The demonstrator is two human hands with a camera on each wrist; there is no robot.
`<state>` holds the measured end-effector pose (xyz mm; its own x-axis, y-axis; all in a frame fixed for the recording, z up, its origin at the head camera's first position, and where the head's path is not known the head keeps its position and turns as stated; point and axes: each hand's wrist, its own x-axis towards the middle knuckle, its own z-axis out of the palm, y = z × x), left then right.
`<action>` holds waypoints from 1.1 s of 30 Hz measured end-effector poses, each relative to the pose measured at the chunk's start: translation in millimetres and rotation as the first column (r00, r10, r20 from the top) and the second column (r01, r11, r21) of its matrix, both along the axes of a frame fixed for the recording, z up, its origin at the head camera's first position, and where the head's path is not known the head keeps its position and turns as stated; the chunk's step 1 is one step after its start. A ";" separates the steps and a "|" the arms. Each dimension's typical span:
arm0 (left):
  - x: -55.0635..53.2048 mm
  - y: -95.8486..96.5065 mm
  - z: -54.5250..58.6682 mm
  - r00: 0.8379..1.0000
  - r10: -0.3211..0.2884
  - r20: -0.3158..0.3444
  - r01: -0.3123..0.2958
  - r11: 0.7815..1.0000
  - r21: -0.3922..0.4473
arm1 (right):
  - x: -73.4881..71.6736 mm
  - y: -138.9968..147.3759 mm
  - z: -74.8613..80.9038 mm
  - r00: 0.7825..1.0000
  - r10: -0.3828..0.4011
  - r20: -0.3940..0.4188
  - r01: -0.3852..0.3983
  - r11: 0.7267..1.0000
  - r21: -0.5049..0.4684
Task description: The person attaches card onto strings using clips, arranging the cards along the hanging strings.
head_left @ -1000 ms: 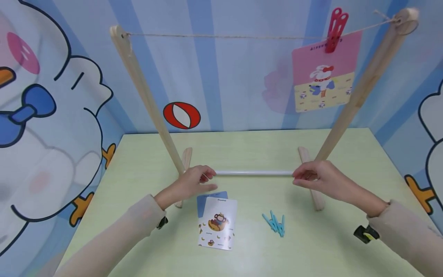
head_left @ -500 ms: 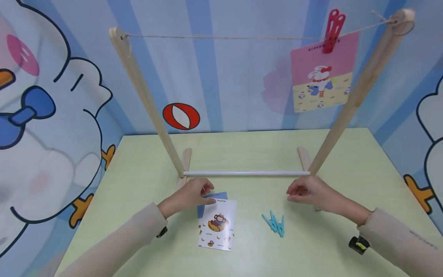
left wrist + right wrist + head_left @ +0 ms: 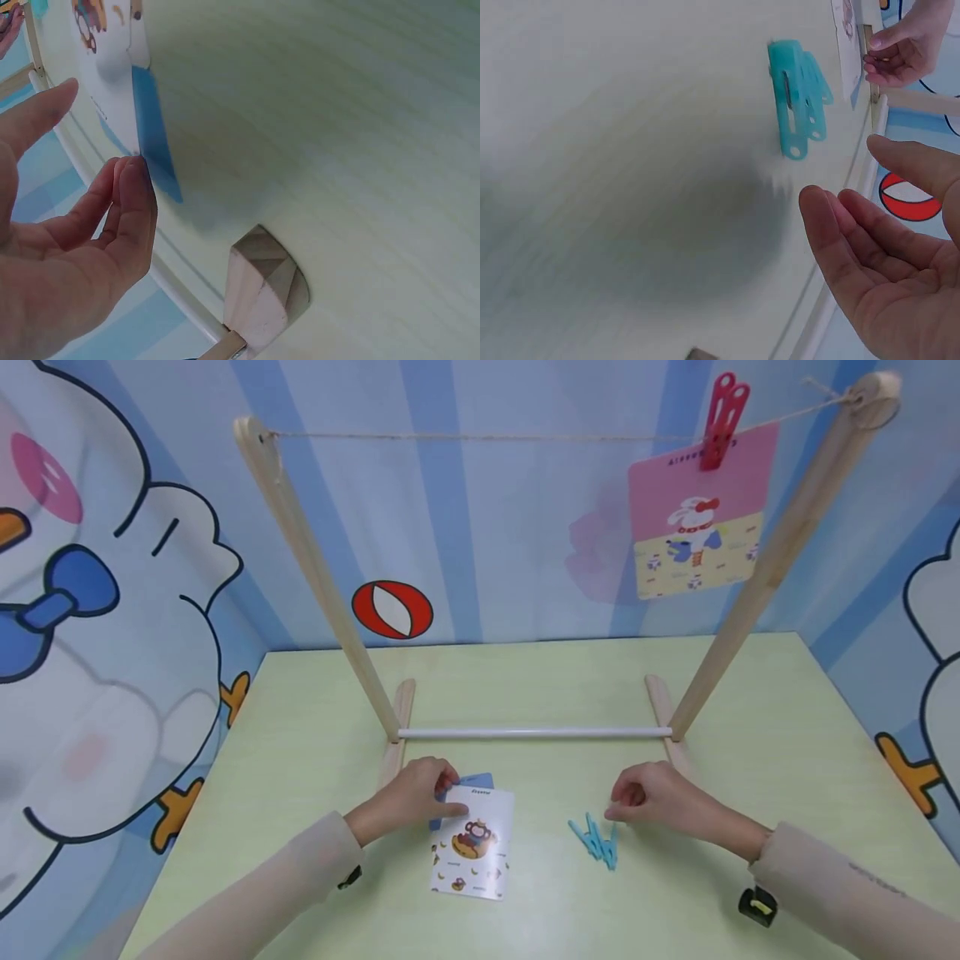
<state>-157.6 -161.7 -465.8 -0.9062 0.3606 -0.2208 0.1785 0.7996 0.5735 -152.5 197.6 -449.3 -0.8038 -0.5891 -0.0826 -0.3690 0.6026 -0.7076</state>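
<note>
Right wrist cam shows thumb-finger gap head cam squashes: right hand loose by teal pegs. Left hand loose at cards, nearer left edge of table. Both dropped away from white rod.

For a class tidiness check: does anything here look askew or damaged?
Yes: the pink card hangs tilted from its red clip, left side lower in the head view. The white card sits unevenly over the blue card. No damage stands out.
</note>
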 end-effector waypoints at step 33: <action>10.5 6.6 -8.1 0.995 -0.013 -0.101 0.006 0.997 -0.073 | 16.7 -22.1 -12.3 0.990 0.072 -0.123 -0.049 0.982 0.181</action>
<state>-147.1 -155.1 -473.9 -0.9219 0.3558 -0.1533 0.2407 0.8361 0.4929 -135.9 175.6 -461.6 -0.7780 -0.6220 -0.0884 -0.4894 0.6882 -0.5356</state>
